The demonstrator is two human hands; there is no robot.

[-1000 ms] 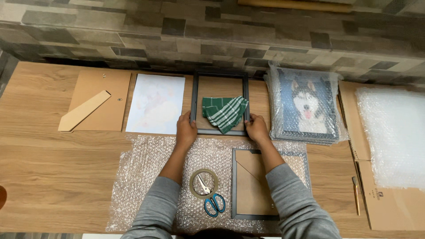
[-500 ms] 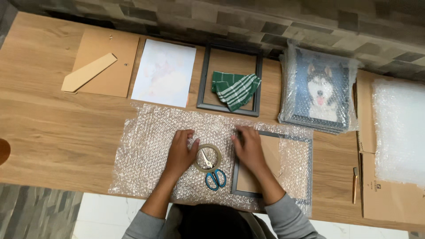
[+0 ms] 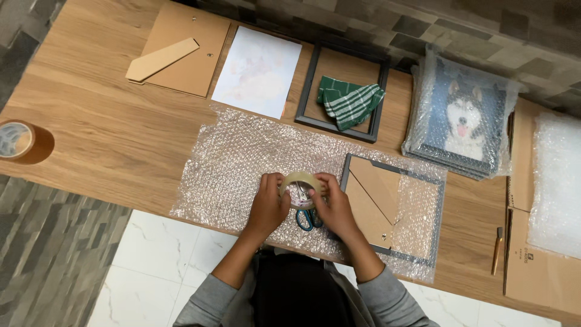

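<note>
The roll of clear tape (image 3: 301, 189) is lifted just off the bubble wrap (image 3: 242, 163), pinched from both sides; the left hand (image 3: 270, 206) curls its fingers on the near-left rim, the right hand (image 3: 334, 209) closes on the right rim. Directly beneath the fingers lie blue-handled scissors (image 3: 307, 217); just right of the right knuckles sits a grey frame (image 3: 393, 212), back upward, touching close. Beyond the fingertips the wrap runs bare up to an empty frame (image 3: 305, 91) holding a green cloth (image 3: 349, 102); left of the left hand bare wood table (image 3: 103, 133) stretches to a second tape roll (image 3: 15, 139) at the edge.
</note>
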